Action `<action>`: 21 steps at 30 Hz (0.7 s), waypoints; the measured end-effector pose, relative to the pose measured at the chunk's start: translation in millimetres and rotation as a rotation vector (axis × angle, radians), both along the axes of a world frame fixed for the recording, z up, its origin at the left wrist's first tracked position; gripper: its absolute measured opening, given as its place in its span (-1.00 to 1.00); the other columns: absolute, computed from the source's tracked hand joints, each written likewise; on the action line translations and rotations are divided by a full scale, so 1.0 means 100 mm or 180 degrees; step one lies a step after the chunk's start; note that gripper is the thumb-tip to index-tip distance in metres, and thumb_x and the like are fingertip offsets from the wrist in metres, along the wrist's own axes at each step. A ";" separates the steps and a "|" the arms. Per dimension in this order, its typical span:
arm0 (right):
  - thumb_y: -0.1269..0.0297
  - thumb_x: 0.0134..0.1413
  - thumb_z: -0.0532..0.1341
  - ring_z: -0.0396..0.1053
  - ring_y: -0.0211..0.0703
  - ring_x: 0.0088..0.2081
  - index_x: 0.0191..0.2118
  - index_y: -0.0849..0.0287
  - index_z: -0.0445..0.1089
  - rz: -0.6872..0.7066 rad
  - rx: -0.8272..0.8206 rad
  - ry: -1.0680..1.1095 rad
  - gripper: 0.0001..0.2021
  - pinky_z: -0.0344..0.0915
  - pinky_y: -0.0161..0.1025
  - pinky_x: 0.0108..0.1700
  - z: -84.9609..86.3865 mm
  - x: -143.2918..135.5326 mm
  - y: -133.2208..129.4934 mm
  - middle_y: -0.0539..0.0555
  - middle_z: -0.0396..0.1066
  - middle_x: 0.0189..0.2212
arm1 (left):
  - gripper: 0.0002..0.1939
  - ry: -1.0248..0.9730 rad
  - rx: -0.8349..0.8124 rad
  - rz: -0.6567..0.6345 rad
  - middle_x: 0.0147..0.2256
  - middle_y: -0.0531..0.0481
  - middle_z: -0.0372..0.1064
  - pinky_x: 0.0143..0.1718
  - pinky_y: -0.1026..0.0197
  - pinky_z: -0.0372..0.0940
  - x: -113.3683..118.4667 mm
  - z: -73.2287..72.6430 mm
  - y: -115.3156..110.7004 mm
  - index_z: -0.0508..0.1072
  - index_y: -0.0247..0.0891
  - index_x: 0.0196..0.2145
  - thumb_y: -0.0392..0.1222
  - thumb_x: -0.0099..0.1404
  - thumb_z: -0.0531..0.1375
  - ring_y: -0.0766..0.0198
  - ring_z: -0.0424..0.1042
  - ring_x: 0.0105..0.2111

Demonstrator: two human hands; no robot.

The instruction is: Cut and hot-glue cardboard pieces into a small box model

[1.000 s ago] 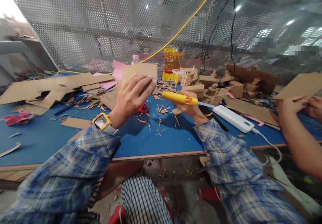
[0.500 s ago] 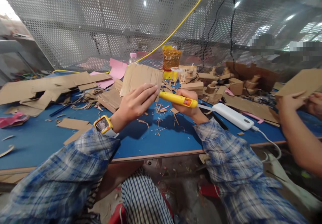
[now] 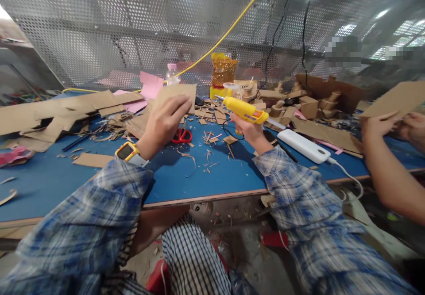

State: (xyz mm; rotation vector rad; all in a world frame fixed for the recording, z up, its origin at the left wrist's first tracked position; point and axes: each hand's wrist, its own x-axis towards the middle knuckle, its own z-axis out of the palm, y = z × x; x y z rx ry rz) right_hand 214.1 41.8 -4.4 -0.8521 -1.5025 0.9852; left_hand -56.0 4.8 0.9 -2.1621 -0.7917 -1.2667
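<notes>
My left hand [image 3: 169, 118] is closed on a piece of cardboard [image 3: 187, 92], held up above the blue table. Its fingers lie across the near face, and the thumb is hidden. My right hand [image 3: 247, 129] is wrapped round the handle of a yellow hot glue gun [image 3: 245, 109], whose metal nozzle points left toward the cardboard but stands apart from it. A translucent glue stick [image 3: 275, 124] sticks out of its back end. Red-handled scissors [image 3: 182, 136] lie on the table just right of my left hand.
A white power bank [image 3: 303, 146] with a cable lies right of my right hand. Cardboard strips [image 3: 66, 109] and scraps cover the left. Behind stand a yellow packet [image 3: 223, 74] and a pink-capped bottle [image 3: 172, 74]. At right, another person's hands [image 3: 381, 129] hold cardboard.
The glue gun has drawn away from the cardboard, and its nozzle now shows. My left hand has moved left with the cardboard, uncovering the red scissors.
</notes>
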 end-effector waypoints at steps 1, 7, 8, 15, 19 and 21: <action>-0.03 -0.19 0.42 -0.02 -0.38 -0.66 -0.54 0.08 0.24 -0.0105 -0.0019 0.0103 -0.60 0.00 -0.28 -0.62 0.00 -0.01 0.01 -0.10 0.17 -0.67 | -0.69 -0.0279 0.0048 -0.0041 0.04 -0.19 0.50 0.11 -0.08 0.43 0.03 0.01 -0.01 0.48 -0.26 0.09 -0.29 0.48 0.06 0.04 0.48 0.09; 0.01 -0.26 0.36 -0.06 -0.46 -0.71 -0.58 0.12 0.31 -0.0142 -0.0062 0.0394 -0.68 -0.13 -0.33 -0.68 0.06 -0.02 0.00 -0.05 0.33 -0.61 | -0.69 -0.1902 -0.0803 -0.0263 -0.10 -0.09 0.50 0.07 -0.04 0.44 0.11 0.08 0.02 0.37 -0.17 0.02 -0.01 0.41 0.22 0.08 0.53 -0.04; 0.02 -0.28 0.36 -0.08 -0.47 -0.71 -0.58 0.12 0.31 -0.0036 -0.0112 0.0408 -0.69 -0.14 -0.33 -0.68 0.07 -0.01 0.00 -0.05 0.34 -0.61 | -0.65 -0.1988 -0.0952 -0.0428 -0.08 -0.10 0.49 0.07 -0.05 0.44 0.10 0.08 0.05 0.35 -0.17 0.03 0.03 0.39 0.23 0.08 0.53 -0.03; 0.10 -0.31 0.39 -0.08 -0.48 -0.74 -0.59 0.16 0.35 0.0636 -0.0395 -0.0036 -0.72 -0.23 -0.35 -0.68 0.00 -0.03 -0.01 -0.05 0.32 -0.69 | -0.61 -0.2188 -0.1649 -0.1165 -0.07 -0.10 0.54 -0.03 0.04 0.51 0.18 0.02 0.07 0.35 -0.14 0.05 0.04 0.35 0.26 0.15 0.58 -0.11; 0.15 -0.32 0.39 -0.07 -0.49 -0.75 -0.56 0.19 0.36 0.0682 -0.0629 -0.0164 -0.75 -0.24 -0.36 -0.69 -0.03 -0.03 0.03 -0.03 0.34 -0.70 | -0.63 -0.2191 -0.1879 -0.1248 -0.12 -0.09 0.57 -0.12 0.09 0.53 0.19 0.03 0.02 0.38 -0.15 0.03 0.00 0.33 0.28 0.16 0.59 -0.16; 0.20 -0.32 0.38 -0.06 -0.50 -0.75 -0.56 0.19 0.36 0.0682 -0.0693 -0.0192 -0.77 -0.23 -0.37 -0.70 -0.03 -0.03 0.06 -0.02 0.37 -0.68 | -0.65 -0.2179 -0.1896 -0.1265 -0.13 -0.09 0.57 -0.12 0.09 0.53 0.18 0.04 0.02 0.40 -0.17 0.00 -0.03 0.31 0.29 0.16 0.59 -0.16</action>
